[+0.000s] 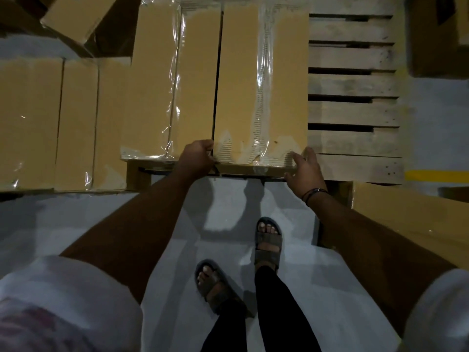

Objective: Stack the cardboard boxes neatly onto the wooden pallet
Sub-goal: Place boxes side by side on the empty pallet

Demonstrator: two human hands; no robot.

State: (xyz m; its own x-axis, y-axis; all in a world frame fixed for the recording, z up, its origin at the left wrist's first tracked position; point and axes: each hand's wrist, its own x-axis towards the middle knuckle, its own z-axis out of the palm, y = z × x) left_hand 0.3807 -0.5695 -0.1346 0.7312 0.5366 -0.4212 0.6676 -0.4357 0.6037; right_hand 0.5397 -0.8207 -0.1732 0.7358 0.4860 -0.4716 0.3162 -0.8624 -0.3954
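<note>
Settling a taped cardboard box point(261, 82) at the wooden pallet point(355, 110) near edge, left hand point(199, 154) curled round one corner, right hand point(304, 168) splayed against the other, probably needing a nudge flush against the neighbouring box point(172, 80)

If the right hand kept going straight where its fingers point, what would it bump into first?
The near right corner of the taped cardboard box on the pallet; the right hand looks almost against it.
</note>
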